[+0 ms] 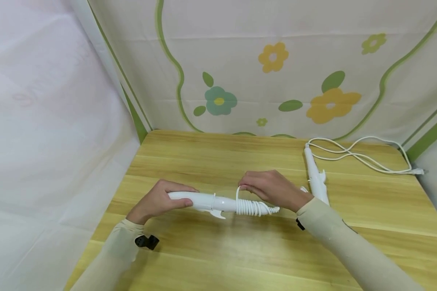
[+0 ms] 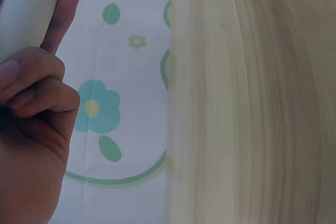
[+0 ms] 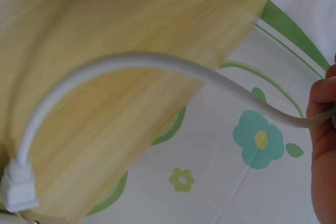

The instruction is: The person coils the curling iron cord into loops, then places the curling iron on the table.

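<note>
A white curling iron (image 1: 223,203) lies level across the middle of the head view, its small lever pointing towards me. My left hand (image 1: 156,202) grips the thick left end, thumb on the near side. In the left wrist view, curled fingers (image 2: 44,72) hold that white body. White cord (image 1: 249,207) is wound in several tight turns round the slimmer right end. My right hand (image 1: 269,186) pinches the cord just above the turns. The right wrist view shows the loose cord (image 3: 142,60) arching from these fingers to a white plug (image 3: 20,187).
A second white curling iron (image 1: 316,182) lies at the right on the wooden table (image 1: 204,254), partly behind my right forearm. Its looped cord (image 1: 364,155) and plug (image 1: 417,171) reach the back right corner. A flowered cloth (image 1: 240,48) hangs behind the table.
</note>
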{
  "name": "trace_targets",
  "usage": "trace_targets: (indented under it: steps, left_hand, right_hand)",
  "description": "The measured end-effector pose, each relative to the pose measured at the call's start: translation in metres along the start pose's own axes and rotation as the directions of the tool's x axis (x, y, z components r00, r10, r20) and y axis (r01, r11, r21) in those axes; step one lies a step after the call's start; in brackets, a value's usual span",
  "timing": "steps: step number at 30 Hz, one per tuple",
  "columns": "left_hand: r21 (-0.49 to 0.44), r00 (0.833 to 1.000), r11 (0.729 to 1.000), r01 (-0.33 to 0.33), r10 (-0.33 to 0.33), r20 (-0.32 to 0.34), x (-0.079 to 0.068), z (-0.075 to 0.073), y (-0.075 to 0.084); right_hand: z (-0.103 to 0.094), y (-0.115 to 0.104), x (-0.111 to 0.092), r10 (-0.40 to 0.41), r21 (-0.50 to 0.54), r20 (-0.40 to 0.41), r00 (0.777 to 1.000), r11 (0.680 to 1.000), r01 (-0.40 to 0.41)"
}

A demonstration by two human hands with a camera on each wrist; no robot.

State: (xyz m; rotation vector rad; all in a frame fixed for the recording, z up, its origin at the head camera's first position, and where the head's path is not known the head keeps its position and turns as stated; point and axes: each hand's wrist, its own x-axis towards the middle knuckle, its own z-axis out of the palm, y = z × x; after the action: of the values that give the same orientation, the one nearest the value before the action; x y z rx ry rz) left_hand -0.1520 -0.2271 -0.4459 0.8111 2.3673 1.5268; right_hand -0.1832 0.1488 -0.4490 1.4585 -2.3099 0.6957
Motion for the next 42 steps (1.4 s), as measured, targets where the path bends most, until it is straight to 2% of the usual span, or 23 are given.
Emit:
trace_targets:
  steps: [3,6,11,16,19,24,29,33,35,37,39,42]
  left_hand:
    - [-0.046,1.000,0.999,-0.010,0.010,-0.005,-0.002,-0.002,-0.004]
    - [-0.062,0.999,0.998,-0.034,0.032,-0.037,-0.002,-0.003,-0.006]
    - [-0.047,0.990,0.999,-0.024,0.017,-0.141,0.000,0.001,-0.005]
    - [-0.062,0.970,0.998,-0.023,0.007,-0.242,0.001,0.005,-0.003]
    - [-0.124,0.951,0.992,-0.030,-0.010,-0.308,0.001,0.004,-0.003]
    - [-0.247,0.907,0.969,0.010,-0.113,-0.405,0.003,0.004,-0.001]
    - [-0.306,0.866,0.951,0.039,-0.185,-0.465,0.004,0.007,0.000]
    - [-0.333,0.827,0.942,0.044,-0.221,-0.516,0.006,0.008,0.001]
    - [-0.329,0.807,0.943,0.059,-0.239,-0.540,0.007,0.009,0.000]
    - [-0.281,0.796,0.956,0.082,-0.232,-0.559,0.008,0.010,-0.001]
    - [-0.204,0.793,0.973,0.109,-0.209,-0.573,0.010,0.013,-0.003]
    - [-0.061,0.803,0.989,0.136,-0.146,-0.578,0.012,0.018,-0.006]
  right_hand:
    - [0.006,-0.003,-0.001,-0.047,0.027,-0.038,0.998,0.998,0.048]
    - [0.012,-0.005,-0.001,-0.039,0.074,-0.071,0.997,0.996,0.044]
    - [0.016,-0.007,-0.005,0.067,0.139,-0.098,0.993,0.989,-0.053]
    - [0.020,-0.009,-0.011,0.153,0.071,-0.080,0.985,0.986,-0.148]
    - [0.022,-0.010,-0.011,0.208,0.042,-0.043,0.977,0.978,-0.206]
    - [0.022,-0.014,-0.004,0.282,0.067,0.033,0.959,0.956,-0.284]
    - [0.025,-0.013,-0.002,0.286,0.104,0.054,0.957,0.951,-0.291]
    - [0.027,-0.012,-0.004,0.316,0.104,0.089,0.944,0.940,-0.325]
    - [0.027,-0.012,-0.005,0.324,0.100,0.096,0.941,0.938,-0.333]
    - [0.027,-0.011,-0.006,0.304,0.080,0.085,0.949,0.947,-0.311]
    - [0.027,-0.011,-0.007,0.254,0.033,0.050,0.966,0.966,-0.256]
    - [0.024,-0.010,-0.007,0.155,-0.072,-0.023,0.988,0.985,-0.156]
